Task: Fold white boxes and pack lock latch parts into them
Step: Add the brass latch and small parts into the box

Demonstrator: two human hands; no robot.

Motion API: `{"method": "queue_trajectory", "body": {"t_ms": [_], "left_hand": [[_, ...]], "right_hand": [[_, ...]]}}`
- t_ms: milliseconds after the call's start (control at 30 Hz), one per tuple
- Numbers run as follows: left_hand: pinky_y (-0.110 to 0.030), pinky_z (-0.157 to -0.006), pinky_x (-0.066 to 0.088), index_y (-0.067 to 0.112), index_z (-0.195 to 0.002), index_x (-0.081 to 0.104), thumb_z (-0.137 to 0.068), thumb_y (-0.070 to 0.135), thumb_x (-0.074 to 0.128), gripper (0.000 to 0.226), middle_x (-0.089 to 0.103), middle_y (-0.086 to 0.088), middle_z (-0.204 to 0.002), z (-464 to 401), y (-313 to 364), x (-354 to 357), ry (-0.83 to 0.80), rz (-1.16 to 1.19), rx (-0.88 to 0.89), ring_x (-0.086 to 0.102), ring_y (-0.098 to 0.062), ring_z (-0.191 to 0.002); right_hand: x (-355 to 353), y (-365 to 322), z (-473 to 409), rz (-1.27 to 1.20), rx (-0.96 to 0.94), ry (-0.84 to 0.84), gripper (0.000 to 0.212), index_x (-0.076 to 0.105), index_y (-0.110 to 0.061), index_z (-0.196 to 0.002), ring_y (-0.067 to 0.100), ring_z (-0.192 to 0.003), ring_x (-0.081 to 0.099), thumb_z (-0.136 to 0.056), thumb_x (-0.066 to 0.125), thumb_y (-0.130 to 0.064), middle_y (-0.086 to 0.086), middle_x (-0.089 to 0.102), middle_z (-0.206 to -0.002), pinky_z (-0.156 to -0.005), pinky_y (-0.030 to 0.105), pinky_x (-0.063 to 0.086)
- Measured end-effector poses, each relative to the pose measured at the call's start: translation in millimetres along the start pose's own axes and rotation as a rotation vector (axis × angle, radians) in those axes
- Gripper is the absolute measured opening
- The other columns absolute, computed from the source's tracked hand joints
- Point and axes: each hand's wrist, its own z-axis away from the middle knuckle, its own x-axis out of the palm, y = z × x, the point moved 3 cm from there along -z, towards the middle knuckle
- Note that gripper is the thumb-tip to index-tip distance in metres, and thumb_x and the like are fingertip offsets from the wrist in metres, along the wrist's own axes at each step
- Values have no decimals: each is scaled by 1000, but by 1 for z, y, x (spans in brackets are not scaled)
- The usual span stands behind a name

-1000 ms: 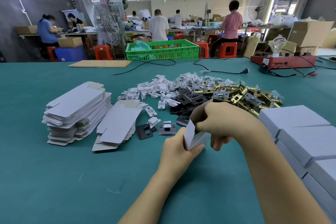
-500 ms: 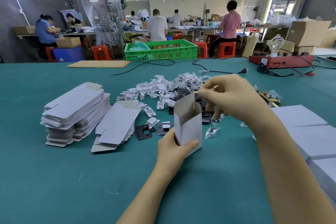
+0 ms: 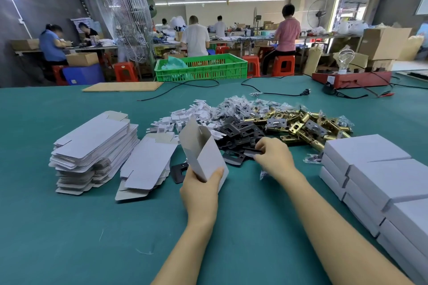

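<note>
The open white box [image 3: 203,152] is held up just above the green table [image 3: 69,227], tilted with its open flap end pointing up and away. The left hand [image 3: 200,190] grips it from below, thumb across the front face. Just to its right, the right hand [image 3: 273,155] pinches a black strike plate [image 3: 252,152] at the near edge of the pile of black plates [image 3: 240,133]. Behind that sits a heap of brass latch bolts [image 3: 308,126], plus small white plastic pieces [image 3: 192,114] and bagged screws [image 3: 236,105]. Two stacks of flat box blanks [image 3: 95,146] lie off to the left, finished white boxes [image 3: 382,173] stacked on the right. A green crate [image 3: 201,68] sits at the far edge.
</note>
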Motion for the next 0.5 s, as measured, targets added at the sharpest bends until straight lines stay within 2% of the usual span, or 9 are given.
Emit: {"method": "queue_trajectory", "body": {"t_ms": [133,233,333,400,500], "left_hand": [[-19,-65,45,32,-84,62,-78,21,79,21,67,28,-78,1,-1,3,-68,24,23,61,10,-77],[-7,-64,45,35,-87,63,-76,19,81,26,67,34,-84,4,3,9,-162,48,85,61,12,-79],[-12,-70,48,33,-94,66,-70,24,83,30,70,28,-89,7,4,14,-233,61,64,65,5,-86],[-9,-65,45,32,-89,65,-75,16,82,27,69,29,-84,6,2,13,-199,49,56,62,10,-79],[-8,-56,41,31,-81,60,-78,20,79,22,67,22,-74,2,1,5,-11,2,38,59,11,-72]], "right_hand": [[10,0,-3,164,-90,28,17,59,-15,-104,30,-101,47,-87,59,-14,6,39,-103,-75,33,43],[11,0,-4,249,-157,73,22,56,-11,-111,31,-97,48,-91,60,-20,9,39,-111,-74,34,46],[12,3,-3,333,-204,102,21,60,-6,-108,30,-96,50,-97,53,-22,10,43,-111,-75,37,49],[12,6,-2,374,-219,120,21,62,-6,-107,29,-94,51,-99,46,-17,9,47,-106,-72,35,47],[9,8,-3,299,-216,127,25,63,-6,-107,29,-96,51,-100,44,-20,9,51,-104,-72,34,47]]}}
